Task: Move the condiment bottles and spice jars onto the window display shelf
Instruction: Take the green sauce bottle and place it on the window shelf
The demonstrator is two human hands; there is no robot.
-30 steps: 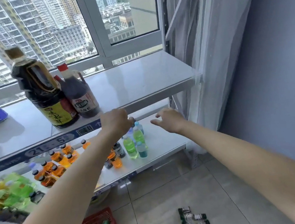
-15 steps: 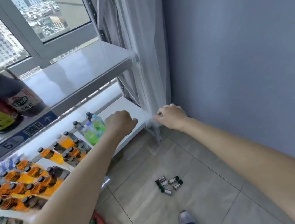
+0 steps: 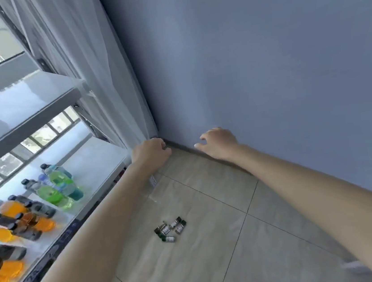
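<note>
Several small spice jars (image 3: 171, 229) with dark caps lie in a cluster on the tiled floor, between my two forearms. The window display shelf (image 3: 24, 109) shows at the upper left as a bare pale top with no bottles in sight. My left hand (image 3: 151, 153) is held out above the floor near the curtain's foot, with its fingers curled into a fist around nothing. My right hand (image 3: 218, 142) reaches out beside the wall's base, fingers loosely bent and holding nothing. Both hands are well above and beyond the jars.
A lower shelf (image 3: 98, 156) at the left carries green drink bottles (image 3: 55, 192) and orange drink bottles (image 3: 10, 209). A white sheer curtain (image 3: 93, 82) hangs in the corner against the blue-grey wall (image 3: 265, 72). Tiled floor (image 3: 217, 254) spreads below.
The view has swung right and down, so the dark sauce bottles on the window shelf have left the frame. Both hands moved from the shelf front toward the wall corner.
</note>
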